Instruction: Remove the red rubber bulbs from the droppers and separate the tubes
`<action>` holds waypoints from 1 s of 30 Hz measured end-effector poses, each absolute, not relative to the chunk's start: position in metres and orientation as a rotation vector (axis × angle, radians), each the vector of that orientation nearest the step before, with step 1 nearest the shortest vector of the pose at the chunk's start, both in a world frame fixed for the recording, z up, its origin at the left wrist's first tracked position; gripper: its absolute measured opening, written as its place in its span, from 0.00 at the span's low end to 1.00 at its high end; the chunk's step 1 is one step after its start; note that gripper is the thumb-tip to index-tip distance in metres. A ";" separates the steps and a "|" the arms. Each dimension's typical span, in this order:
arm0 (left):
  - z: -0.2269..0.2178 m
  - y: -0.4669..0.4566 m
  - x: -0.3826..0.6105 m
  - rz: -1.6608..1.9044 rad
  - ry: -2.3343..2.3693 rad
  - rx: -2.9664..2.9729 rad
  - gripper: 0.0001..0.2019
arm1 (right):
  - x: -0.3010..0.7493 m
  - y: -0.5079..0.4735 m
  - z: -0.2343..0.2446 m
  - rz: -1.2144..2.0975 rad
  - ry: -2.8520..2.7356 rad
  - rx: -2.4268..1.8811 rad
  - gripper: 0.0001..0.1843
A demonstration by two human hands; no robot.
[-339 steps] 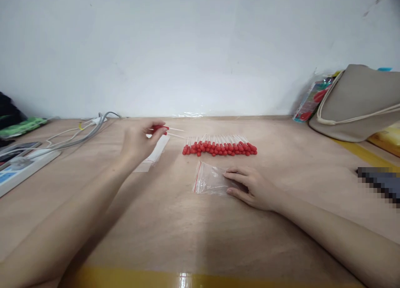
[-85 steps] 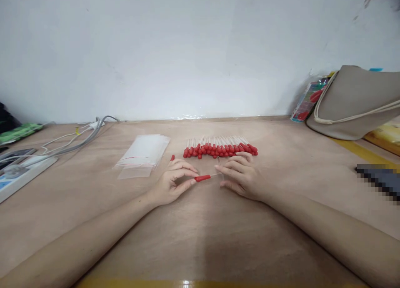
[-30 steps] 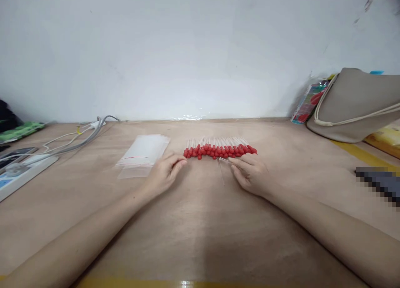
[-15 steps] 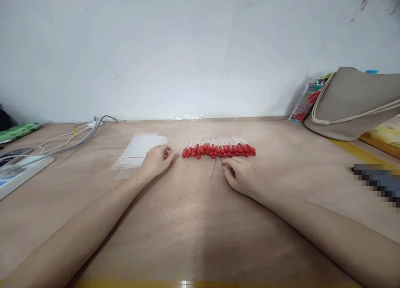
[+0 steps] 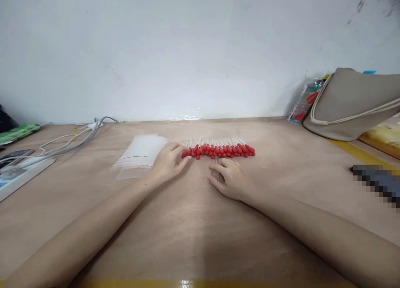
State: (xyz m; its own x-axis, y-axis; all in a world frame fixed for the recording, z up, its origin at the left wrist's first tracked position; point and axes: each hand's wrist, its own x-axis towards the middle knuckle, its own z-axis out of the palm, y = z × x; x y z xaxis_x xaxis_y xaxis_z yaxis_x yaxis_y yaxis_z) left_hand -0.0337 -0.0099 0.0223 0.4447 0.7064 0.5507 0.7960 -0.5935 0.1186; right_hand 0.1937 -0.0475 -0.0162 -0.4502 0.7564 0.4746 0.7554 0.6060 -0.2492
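A: Where are the red-tipped sticks found, and how is the left hand placed?

B: They are laid in a crowded row on the bench, with the red ends toward the wearer and the pale stems pointed at the wall. The left hand is set at the row's left end, fingers bent and thumb parted from them; whether a stick is pinched there cannot be told

A: And the right hand?

B: It is held low, just in front of the row, fingers curled and thumb spread below them. Thin clear film is seen between them, perhaps 1 bag; how firmly it is gripped cannot be told

A: How is the work at the row best done?

B: Only what can be pinched cleanly should be taken, from the outer end, since the tips look packed together and could easily be rolled. The red ends are better gripped than the slim stems

A: What else should be minded?

B: The film should be steadied lightly, so that it is not creased, and the stack of translucent bags beside the left wrist should not be brushed askew
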 end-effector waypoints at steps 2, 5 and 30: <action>0.023 -0.007 -0.022 -0.833 -1.267 -2.579 0.12 | 0.195 -0.049 -0.015 -0.013 -2.320 -1.199 0.13; 0.023 0.003 -0.006 -0.799 -1.197 -2.613 0.13 | 0.199 -0.050 -0.014 -0.030 -2.329 -1.194 0.13; 0.005 -0.017 -0.028 -2.102 -1.801 -2.413 0.14 | 0.241 -0.038 -0.002 0.555 -2.517 -0.759 0.24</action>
